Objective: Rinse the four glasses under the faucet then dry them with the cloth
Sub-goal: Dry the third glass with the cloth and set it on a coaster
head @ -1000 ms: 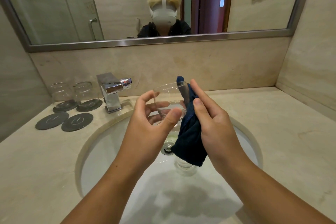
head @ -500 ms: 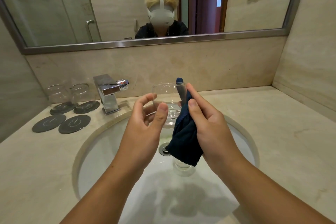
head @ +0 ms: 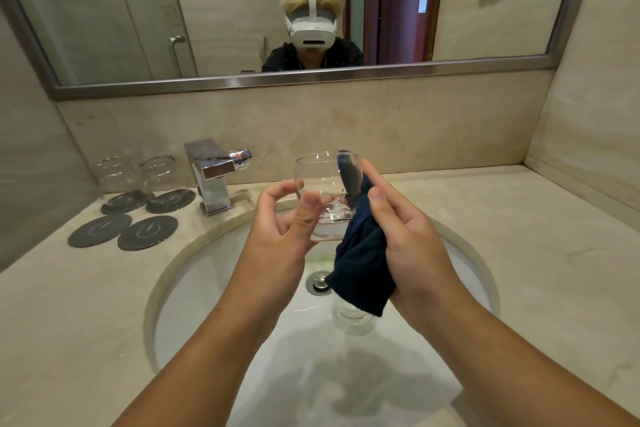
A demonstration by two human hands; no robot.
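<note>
Over the basin I hold a clear glass [head: 320, 180] upright. My left hand [head: 284, 236] grips its lower part with thumb and curled fingers. My right hand [head: 412, 243] pinches a dark blue cloth [head: 360, 267] against the glass's right wall, with part of the cloth tucked over the rim inside. Another glass [head: 349, 317] lies in the white sink [head: 214, 288] below the cloth, partly hidden. Two more glasses [head: 116, 173] [head: 159, 170] stand on dark coasters left of the chrome faucet [head: 213, 177].
Two bare dark coasters [head: 98, 230] [head: 147, 232] lie on the beige counter [head: 536, 270] at the left. The drain [head: 317, 282] sits mid-basin. A mirror [head: 242, 10] and tiled walls close the back and sides. No water runs from the faucet.
My left thumb and fingers have shifted on the glass, turning it a little against the cloth. The right hand and cloth stay at the glass's right side.
</note>
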